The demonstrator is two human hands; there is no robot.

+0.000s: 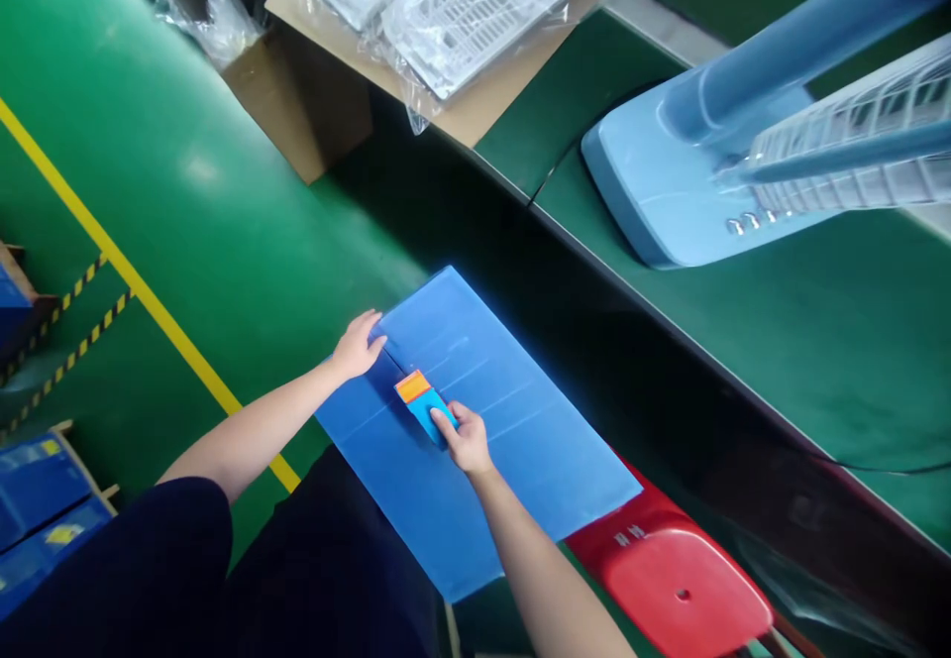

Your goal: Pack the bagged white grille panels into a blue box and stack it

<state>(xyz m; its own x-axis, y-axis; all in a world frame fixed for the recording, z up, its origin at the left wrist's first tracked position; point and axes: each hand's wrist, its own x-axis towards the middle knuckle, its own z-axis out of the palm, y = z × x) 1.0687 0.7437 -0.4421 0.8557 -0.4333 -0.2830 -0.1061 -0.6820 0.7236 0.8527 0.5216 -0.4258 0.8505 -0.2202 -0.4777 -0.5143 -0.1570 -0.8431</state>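
A large blue sheet (512, 420), with pale crosswise lines on its face, lies tilted in front of my body. At its upper left edge, my left hand (360, 345) grips it, thumb on the face and fingers along the rim. My right hand (468, 437) is closed around a small flat blue tool with an orange end (422, 402), shaped like a scraper. That tool is over the left part of the sheet, its orange end toward my left hand. Whether it touches the sheet I cannot tell.
A red stool (687, 589) stands below the sheet's right corner. Along the right runs a green-topped bench (780, 341) bearing a light-blue fan-like stand (669, 172). Plastic-wrapped grey vented panels (475, 19) lie on cardboard, above a carton (297, 108). Blue bins (45, 490) are at left.
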